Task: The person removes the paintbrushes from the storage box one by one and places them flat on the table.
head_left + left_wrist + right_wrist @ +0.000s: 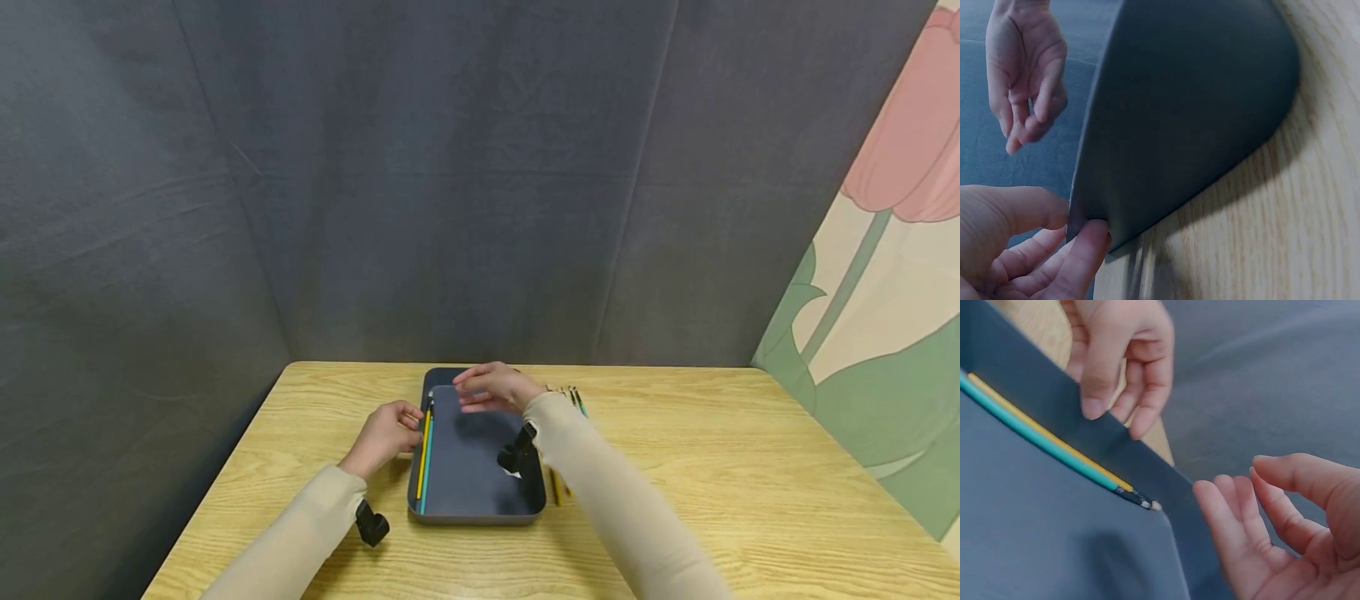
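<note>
A dark grey tray (476,517) lies lengthwise mid-table, also seen close up in the left wrist view (1191,112) and the right wrist view (1054,550). A yellow pencil (422,450) (1047,434) and a teal pencil (427,467) (1029,434) lie side by side along its left inner wall. My left hand (408,419) (1072,228) (1116,406) pinches the tray's left rim between thumb and fingers. My right hand (472,392) (1025,128) (1238,487) hovers over the tray's far end, fingers relaxed, holding nothing.
Several loose pencils (576,400) lie on the wooden table (712,467) just right of the tray, partly hidden by my right sleeve. Dark fabric walls close in the back and left. A flower-patterned panel (885,275) stands at the right.
</note>
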A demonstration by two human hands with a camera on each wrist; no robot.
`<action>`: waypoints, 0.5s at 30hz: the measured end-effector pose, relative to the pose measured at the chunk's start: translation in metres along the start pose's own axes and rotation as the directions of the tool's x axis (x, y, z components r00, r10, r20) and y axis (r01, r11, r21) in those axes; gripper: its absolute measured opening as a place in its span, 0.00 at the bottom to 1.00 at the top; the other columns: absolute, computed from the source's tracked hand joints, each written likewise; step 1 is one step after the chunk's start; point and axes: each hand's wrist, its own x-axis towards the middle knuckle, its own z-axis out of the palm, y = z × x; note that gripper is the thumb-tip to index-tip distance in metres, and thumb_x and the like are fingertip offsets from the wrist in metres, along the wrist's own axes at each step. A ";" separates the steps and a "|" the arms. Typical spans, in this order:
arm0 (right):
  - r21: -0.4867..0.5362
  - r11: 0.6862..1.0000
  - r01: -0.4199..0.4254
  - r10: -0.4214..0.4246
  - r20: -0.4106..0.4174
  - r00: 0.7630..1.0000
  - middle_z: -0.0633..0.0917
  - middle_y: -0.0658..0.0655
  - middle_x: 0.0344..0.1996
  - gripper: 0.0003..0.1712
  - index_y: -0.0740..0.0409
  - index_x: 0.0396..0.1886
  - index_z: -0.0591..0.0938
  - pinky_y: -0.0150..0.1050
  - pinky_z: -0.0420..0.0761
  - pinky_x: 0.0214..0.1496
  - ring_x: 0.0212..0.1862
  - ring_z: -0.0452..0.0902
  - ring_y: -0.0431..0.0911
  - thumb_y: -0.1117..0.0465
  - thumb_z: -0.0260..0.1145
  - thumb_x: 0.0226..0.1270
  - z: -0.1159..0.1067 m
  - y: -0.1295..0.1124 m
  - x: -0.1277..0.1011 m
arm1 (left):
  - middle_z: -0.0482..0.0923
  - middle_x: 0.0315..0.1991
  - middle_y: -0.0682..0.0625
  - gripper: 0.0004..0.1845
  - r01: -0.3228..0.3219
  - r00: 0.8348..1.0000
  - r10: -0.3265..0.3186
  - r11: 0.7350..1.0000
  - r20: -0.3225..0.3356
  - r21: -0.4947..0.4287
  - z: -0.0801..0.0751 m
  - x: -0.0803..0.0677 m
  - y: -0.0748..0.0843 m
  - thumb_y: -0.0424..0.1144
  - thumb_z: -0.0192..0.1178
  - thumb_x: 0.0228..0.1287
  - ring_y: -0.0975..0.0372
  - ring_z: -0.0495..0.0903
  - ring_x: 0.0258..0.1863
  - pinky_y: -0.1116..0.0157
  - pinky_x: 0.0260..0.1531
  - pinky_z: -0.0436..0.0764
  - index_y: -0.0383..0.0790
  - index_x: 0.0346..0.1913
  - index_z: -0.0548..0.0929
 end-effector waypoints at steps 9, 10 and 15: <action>-0.067 0.997 -0.033 0.034 0.000 0.999 0.77 0.70 0.58 0.20 0.69 0.58 0.76 0.46 0.83 0.54 0.56 0.78 0.60 0.67 0.61 0.69 0.024 0.011 0.012 | 0.77 0.37 0.41 0.18 0.001 1.000 -0.001 1.000 0.001 0.008 0.000 0.000 0.000 0.23 0.65 0.49 0.58 0.79 0.29 0.63 0.28 0.86 0.29 0.46 0.80; -0.070 0.997 -0.043 0.043 0.004 0.999 0.78 0.69 0.57 0.19 0.69 0.57 0.77 0.45 0.84 0.53 0.55 0.79 0.59 0.67 0.61 0.68 0.026 0.012 0.013 | 0.77 0.37 0.41 0.18 0.000 1.000 0.000 1.000 0.002 0.008 0.000 0.000 0.000 0.23 0.65 0.49 0.58 0.79 0.29 0.63 0.28 0.86 0.29 0.46 0.80; -0.113 0.990 -0.082 0.083 0.008 0.996 0.84 0.64 0.44 0.12 0.65 0.48 0.82 0.41 0.86 0.46 0.42 0.84 0.49 0.67 0.63 0.66 0.039 0.016 0.013 | 0.78 0.37 0.40 0.17 -0.004 1.000 0.004 1.000 0.008 -0.003 -0.001 0.000 0.000 0.23 0.64 0.49 0.59 0.79 0.28 0.62 0.29 0.86 0.30 0.46 0.80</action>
